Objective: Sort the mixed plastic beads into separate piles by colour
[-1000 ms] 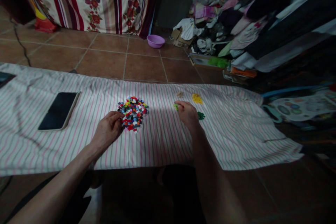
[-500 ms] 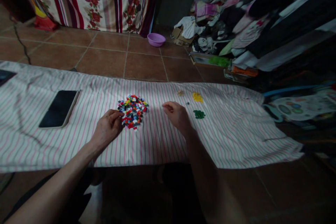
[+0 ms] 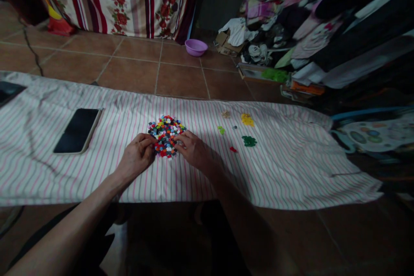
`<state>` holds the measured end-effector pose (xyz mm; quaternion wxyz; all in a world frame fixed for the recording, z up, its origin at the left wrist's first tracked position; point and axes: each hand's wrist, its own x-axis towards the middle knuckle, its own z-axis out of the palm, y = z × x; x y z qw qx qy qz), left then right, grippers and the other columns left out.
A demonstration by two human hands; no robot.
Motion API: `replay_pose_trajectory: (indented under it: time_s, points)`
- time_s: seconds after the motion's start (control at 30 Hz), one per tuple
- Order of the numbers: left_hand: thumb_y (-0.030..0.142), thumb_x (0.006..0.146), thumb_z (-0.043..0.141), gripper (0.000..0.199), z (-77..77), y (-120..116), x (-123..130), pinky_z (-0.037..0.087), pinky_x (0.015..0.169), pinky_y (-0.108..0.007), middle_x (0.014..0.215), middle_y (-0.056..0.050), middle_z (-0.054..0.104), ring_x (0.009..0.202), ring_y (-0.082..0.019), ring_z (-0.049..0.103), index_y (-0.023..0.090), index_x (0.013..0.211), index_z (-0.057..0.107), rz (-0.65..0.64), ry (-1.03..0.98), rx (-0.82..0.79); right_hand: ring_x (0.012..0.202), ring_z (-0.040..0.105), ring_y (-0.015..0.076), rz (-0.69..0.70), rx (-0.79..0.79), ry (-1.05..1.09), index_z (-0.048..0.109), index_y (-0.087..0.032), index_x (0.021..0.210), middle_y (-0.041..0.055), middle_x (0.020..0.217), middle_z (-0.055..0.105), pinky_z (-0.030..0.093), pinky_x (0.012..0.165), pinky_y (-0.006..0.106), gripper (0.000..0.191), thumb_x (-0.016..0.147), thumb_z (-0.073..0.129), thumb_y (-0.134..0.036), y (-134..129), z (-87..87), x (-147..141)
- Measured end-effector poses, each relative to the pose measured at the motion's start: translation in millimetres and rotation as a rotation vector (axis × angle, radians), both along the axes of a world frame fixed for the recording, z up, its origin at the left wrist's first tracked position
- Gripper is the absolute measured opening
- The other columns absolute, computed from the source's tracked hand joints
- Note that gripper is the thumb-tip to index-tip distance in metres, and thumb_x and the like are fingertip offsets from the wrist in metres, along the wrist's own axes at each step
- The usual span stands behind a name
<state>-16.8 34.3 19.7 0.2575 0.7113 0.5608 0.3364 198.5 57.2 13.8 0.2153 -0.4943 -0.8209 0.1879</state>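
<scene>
A heap of small multicoloured pieces [image 3: 166, 127] like tiny bricks lies on a striped cloth. At the heap's left edge is my left hand [image 3: 139, 152], its fingers drawn together; whatever they pinch is too small to make out. My right hand [image 3: 191, 148] reaches over the heap's right side, thumb and forefinger a little apart, with nothing visible between them. Right of it lie sorted groups: dark green pieces [image 3: 249, 141], yellow pieces [image 3: 247, 120], beige pieces [image 3: 225, 114], light green pieces [image 3: 221, 130], red pieces [image 3: 233, 149] and a grey piece [image 3: 234, 127].
The striped cloth [image 3: 291, 159] covers a low table. A phone [image 3: 78, 131] lies to the left, with another dark device [image 3: 9, 92] at the far left edge. Beyond, a purple basin [image 3: 196, 47] stands on the tiled floor, near a pile of clothes [image 3: 258, 30].
My right hand has moved left from the bare cloth onto the heap. Light green and red pieces now show where that hand and forearm were. The view has shifted slightly.
</scene>
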Motion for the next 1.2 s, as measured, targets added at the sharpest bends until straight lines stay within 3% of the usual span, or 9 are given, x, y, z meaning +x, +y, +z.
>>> replay_pose_trajectory:
  time_s: [0.43, 1.2]
  points:
    - [0.031, 0.085, 0.042, 0.031, -0.7, 0.0, -2.9, 0.054, 0.085, -0.034, 0.096, -0.007, 0.061, 0.090, -0.018, 0.063, 0.019, 0.092, 0.069, -0.031, 0.063, -0.008, 0.087, 0.059, 0.0174, 0.038, -0.008, 0.101, 0.059, -0.018, 0.091, 0.0060, 0.094, 0.060, 0.046, 0.079, 0.030, 0.021, 0.081, 0.048, -0.004, 5.4, -5.1, 10.7]
    - [0.034, 0.086, 0.039, 0.036, -1.9, 1.4, -0.5, 0.055, 0.084, -0.033, 0.097, -0.007, 0.064, 0.087, -0.019, 0.065, 0.017, 0.094, 0.069, -0.005, 0.152, 0.010, 0.088, 0.058, 0.0170, 0.048, -0.007, -0.008, 0.061, -0.017, 0.091, 0.0062, 0.093, 0.060, 0.046, 0.083, 0.029, 0.013, 0.086, 0.053, -0.009, -0.4, 2.5, 10.8]
